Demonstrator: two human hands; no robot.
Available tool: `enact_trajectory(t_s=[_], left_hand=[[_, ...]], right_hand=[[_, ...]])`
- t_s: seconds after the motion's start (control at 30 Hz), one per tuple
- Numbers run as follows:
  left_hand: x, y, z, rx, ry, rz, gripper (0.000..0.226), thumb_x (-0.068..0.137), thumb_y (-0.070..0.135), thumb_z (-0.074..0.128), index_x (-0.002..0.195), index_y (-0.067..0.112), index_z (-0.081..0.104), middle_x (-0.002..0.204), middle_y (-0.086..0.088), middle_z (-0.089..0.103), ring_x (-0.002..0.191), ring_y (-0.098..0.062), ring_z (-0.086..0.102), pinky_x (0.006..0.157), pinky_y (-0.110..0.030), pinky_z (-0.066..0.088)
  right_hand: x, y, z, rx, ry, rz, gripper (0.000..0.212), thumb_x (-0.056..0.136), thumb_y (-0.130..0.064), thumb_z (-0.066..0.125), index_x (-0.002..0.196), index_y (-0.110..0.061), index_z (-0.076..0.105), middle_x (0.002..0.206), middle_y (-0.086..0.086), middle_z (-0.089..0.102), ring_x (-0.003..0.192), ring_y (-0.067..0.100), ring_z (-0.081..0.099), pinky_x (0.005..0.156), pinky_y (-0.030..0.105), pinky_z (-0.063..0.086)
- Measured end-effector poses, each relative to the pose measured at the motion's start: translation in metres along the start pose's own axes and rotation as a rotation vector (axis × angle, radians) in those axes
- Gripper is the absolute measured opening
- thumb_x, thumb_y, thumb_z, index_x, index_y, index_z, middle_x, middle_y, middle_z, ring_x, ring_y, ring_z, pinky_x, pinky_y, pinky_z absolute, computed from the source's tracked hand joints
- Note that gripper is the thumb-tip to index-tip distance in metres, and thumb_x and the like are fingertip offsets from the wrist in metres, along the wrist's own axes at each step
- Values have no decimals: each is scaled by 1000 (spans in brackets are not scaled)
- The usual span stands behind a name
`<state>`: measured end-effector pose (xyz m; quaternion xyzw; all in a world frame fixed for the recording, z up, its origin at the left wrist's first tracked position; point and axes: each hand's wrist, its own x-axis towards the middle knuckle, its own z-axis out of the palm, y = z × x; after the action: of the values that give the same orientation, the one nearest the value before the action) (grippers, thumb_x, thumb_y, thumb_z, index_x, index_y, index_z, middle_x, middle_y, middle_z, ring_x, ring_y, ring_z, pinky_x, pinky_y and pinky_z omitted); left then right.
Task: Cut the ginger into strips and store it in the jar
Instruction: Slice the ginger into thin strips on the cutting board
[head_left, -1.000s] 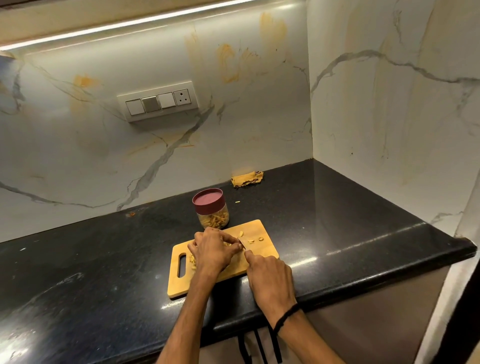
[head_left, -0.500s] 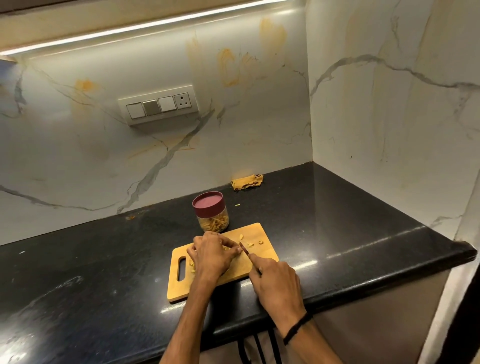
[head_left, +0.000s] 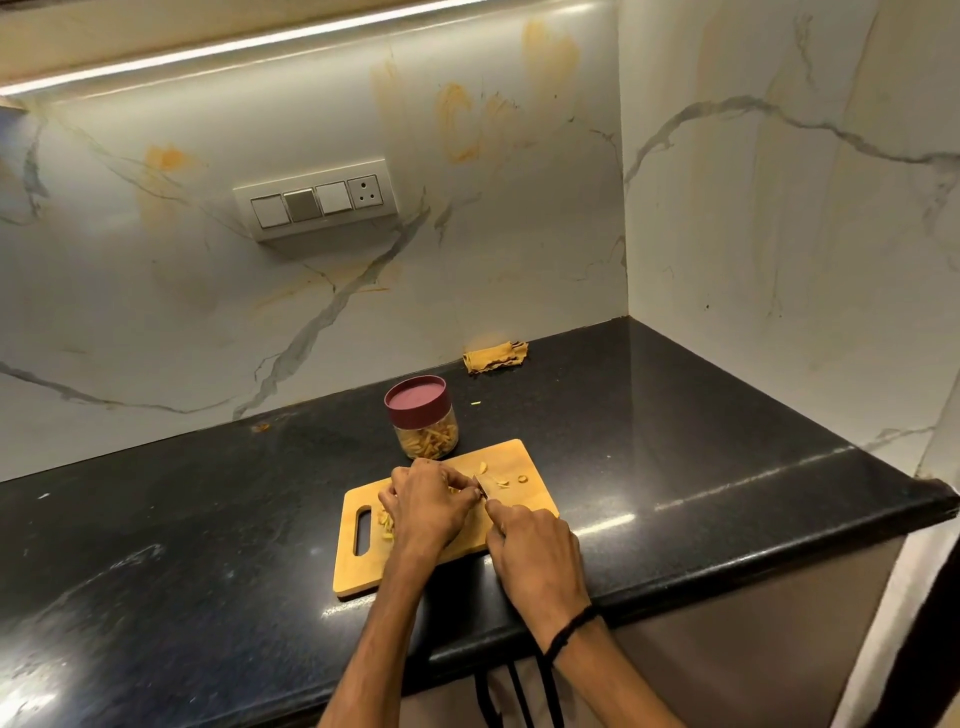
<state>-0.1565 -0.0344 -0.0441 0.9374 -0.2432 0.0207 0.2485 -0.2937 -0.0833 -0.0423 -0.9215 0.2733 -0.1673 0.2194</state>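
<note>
A wooden cutting board (head_left: 524, 462) with a handle slot lies on the black counter. My left hand (head_left: 428, 506) is curled over a piece of ginger on the board and hides most of it. Cut ginger strips (head_left: 385, 522) show by its left edge. My right hand (head_left: 535, 551) grips a knife (head_left: 480, 487); only the short blade tip shows, right beside my left fingertips. Small ginger bits (head_left: 503, 480) lie on the board's far right. Just behind the board stands a clear jar (head_left: 426, 439) with a maroon lid on, holding ginger strips.
A folded yellow cloth (head_left: 493, 356) lies at the back by the marble wall. A switch panel (head_left: 314, 200) is on the wall above. The counter's front edge (head_left: 727, 577) runs close under my wrists, and a wall closes the right side.
Both hands stay on the board; the knife tip has shifted slightly next to my left fingertips. The camera view has drifted a little.
</note>
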Motion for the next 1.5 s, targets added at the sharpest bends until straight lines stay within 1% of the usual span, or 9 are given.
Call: enact_trajectory(t_s=[0.2, 0.3, 0.47, 0.67, 0.8, 0.97, 1.13, 1.4, 1.5], left_hand=[[-2, 1, -2, 25, 0, -21, 15, 85, 43, 76, 96, 35, 79, 119, 9, 63, 119, -21, 40, 98, -42, 32], [-4, -1, -3, 32, 16, -24, 14, 85, 42, 76, 97, 35, 78, 121, 7, 61, 119, -21, 40, 99, -42, 32], [-5, 0, -10, 42, 71, -19, 15, 88, 37, 74, 102, 34, 77, 125, 6, 58, 120, -21, 40, 99, -42, 31], [-1, -4, -14, 38, 82, -34, 20, 90, 38, 72, 108, 32, 77, 129, 3, 57, 122, -24, 40, 101, -44, 32], [1, -4, -14, 41, 77, -32, 21, 91, 37, 71, 111, 33, 75, 132, 1, 56, 124, -25, 40, 102, -44, 32], [6, -2, -12, 35, 62, -2, 22, 92, 35, 70, 113, 34, 74, 131, 1, 57, 123, -26, 41, 99, -40, 33], [20, 6, -8, 45, 52, 47, 21, 94, 29, 67, 112, 37, 74, 126, 2, 61, 117, -24, 40, 89, -35, 27], [33, 5, -5, 115, -11, 111, 22, 93, 30, 68, 110, 42, 73, 132, 3, 56, 119, -24, 39, 99, -42, 31], [36, 6, -5, 139, -34, 145, 20, 93, 34, 68, 109, 44, 73, 131, 4, 56, 118, -24, 39, 99, -44, 32]], right_hand=[[-23, 7, 6, -47, -14, -37, 39, 104, -22, 37, 142, -29, 40, 107, 3, 65, 87, 18, 58, 70, 29, 41], [-35, 16, -2, 74, 28, 8, 41, 104, -29, 38, 145, -35, 38, 104, -1, 65, 79, 11, 45, 69, 22, 34], [-33, 17, -10, 262, 79, 56, 40, 102, -38, 43, 142, -37, 45, 101, -5, 68, 79, 7, 54, 65, 13, 37], [-19, 4, -1, 45, 36, 35, 36, 105, -31, 34, 140, -33, 40, 101, 2, 65, 91, 21, 63, 74, 32, 48], [-25, -4, 6, 60, 19, -32, 42, 105, -33, 36, 146, -35, 33, 95, 0, 65, 78, 15, 58, 69, 28, 43], [-18, 13, -3, -4, 117, 102, 44, 105, -34, 33, 149, -35, 30, 98, -2, 65, 86, 14, 62, 78, 29, 51], [-27, 3, 3, 8, 23, 26, 42, 105, -32, 35, 146, -33, 32, 99, 2, 65, 88, 19, 62, 75, 30, 47], [-25, 4, -3, 35, 19, 48, 43, 105, -32, 35, 147, -33, 32, 103, 2, 65, 94, 18, 63, 82, 31, 49], [-31, -3, 1, 82, -4, -28, 43, 104, -34, 36, 147, -34, 33, 95, -2, 63, 82, 14, 58, 75, 27, 44]])
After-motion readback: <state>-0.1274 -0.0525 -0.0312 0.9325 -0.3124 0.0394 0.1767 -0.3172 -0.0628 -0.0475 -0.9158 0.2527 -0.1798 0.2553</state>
